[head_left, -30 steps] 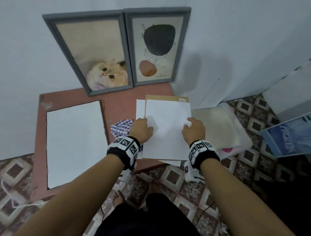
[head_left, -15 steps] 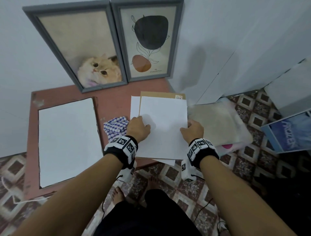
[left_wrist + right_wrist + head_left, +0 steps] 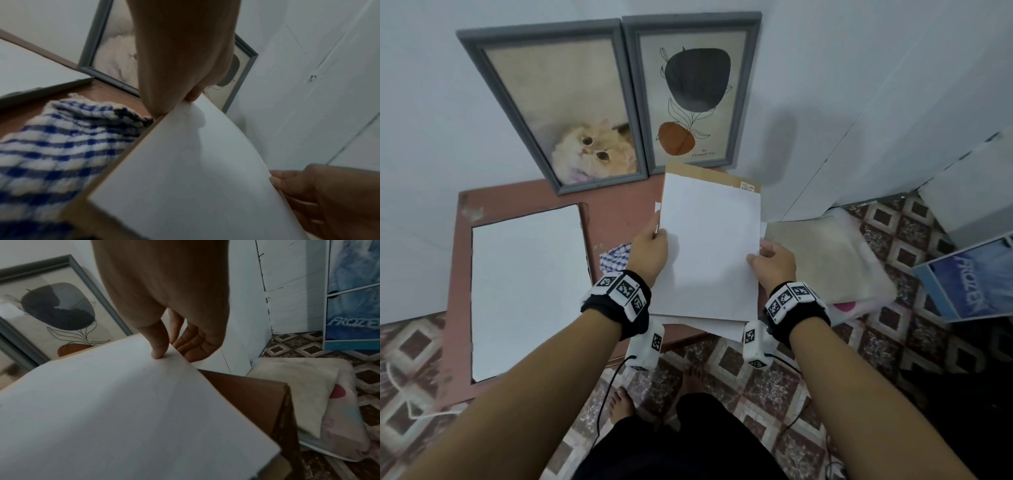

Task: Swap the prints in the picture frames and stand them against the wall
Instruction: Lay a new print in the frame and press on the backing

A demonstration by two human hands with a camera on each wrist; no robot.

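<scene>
**A:** So the big change: the white sheet [image 3: 710,246] plus the brown board [image 3: 714,174] behind it were lying flat on the table [image 3: 619,212] a second ago, now both are lifted and tipped up toward the wall. Frames haven't budged.

**B:** Count for me?

**A:** Largest first: one table, one big white panel [image 3: 525,287] lying flat on its left half, two grey frames, one held sheet, one board, at least one more loose sheet [image 3: 709,327] under the held one, one checked cloth [image 3: 616,255]. Cat frame [image 3: 558,106] on the left, plant frame [image 3: 693,92] on the right, both leaning on the wall, side edges touching.

**B:** Hands?

**A:** Left hand [image 3: 649,251] pinches the sheet's left edge, fingers curled round it. Right hand [image 3: 774,263] has the right edge, thumb [image 3: 159,344] on the face and the other fingers tucked behind. Can't tell if either also grips the board.

**B:** Room to move?

**A:** Tight up top: the board's upper edge overlaps the bottom of the plant frame in the head view. The loose sheet hangs over the table's near edge. Cloth sits just beside the left hand, between panel and sheet. Bare table between panel and cat frame. Right of the table, a cushion [image 3: 828,260] on the floor near the right hand.
</scene>
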